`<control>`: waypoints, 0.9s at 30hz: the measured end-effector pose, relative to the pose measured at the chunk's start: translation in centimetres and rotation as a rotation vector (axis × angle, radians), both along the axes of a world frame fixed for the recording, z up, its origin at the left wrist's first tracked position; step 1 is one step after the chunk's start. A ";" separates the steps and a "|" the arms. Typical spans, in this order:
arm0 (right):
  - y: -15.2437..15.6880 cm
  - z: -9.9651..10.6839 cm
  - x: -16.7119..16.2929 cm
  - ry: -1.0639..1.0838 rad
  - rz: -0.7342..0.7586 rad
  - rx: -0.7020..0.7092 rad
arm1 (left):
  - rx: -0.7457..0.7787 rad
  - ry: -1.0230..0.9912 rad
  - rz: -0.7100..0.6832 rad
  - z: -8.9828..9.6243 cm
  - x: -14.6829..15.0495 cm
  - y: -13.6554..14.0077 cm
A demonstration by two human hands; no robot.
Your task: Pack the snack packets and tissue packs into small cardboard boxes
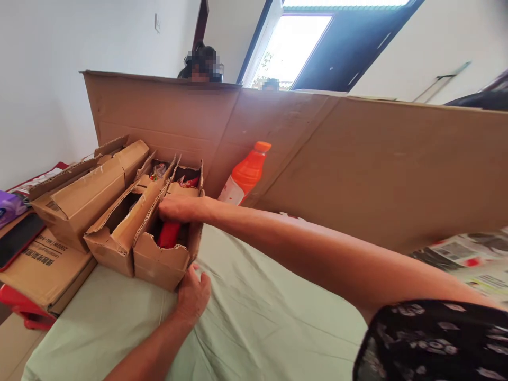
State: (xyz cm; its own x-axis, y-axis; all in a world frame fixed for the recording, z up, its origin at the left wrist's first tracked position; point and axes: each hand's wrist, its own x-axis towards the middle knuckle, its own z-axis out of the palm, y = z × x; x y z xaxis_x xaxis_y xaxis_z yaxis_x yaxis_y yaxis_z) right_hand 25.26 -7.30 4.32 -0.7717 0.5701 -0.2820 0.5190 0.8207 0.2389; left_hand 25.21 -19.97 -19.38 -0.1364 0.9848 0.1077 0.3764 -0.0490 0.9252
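My right hand (pixel 180 208) reaches down into a narrow cardboard box (pixel 162 266), its fingers hidden behind the box wall. Below the hand, inside that box, lies a red thing (pixel 169 234) whose kind I cannot make out. At the box's near right corner, my left hand (pixel 193 295) grips the outside, thumb showing and the other fingers partly hidden. A red packet (pixel 188 182) sits at the far end of the same box. Close on the left stands a second narrow box (pixel 116 254) with a shiny wrapped packet (pixel 159 170) in its far end.
An orange bottle (pixel 248 172) leans behind the boxes, before a tall cardboard panel (pixel 377 164). Farther left are another long box (pixel 91 190), a flat carton (pixel 51 267) and a black phone (pixel 19 241). Pale green cloth (pixel 254 317) covers the table. A person's head (pixel 201 63) shows beyond the panel.
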 end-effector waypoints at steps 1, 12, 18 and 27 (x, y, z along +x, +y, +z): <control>-0.4 1.2 0.7 0.029 -0.011 0.039 | -0.007 0.000 -0.002 0.0 0.0 0.1; -3.0 11.4 20.9 0.792 -0.582 0.254 | -0.062 -0.044 0.018 0.7 0.5 0.6; -2.1 10.0 24.0 0.665 -0.737 0.344 | -0.069 -0.059 0.018 1.2 0.4 0.5; 7.0 4.4 7.7 0.379 -0.377 0.205 | -0.089 -0.052 0.048 1.1 0.7 -0.1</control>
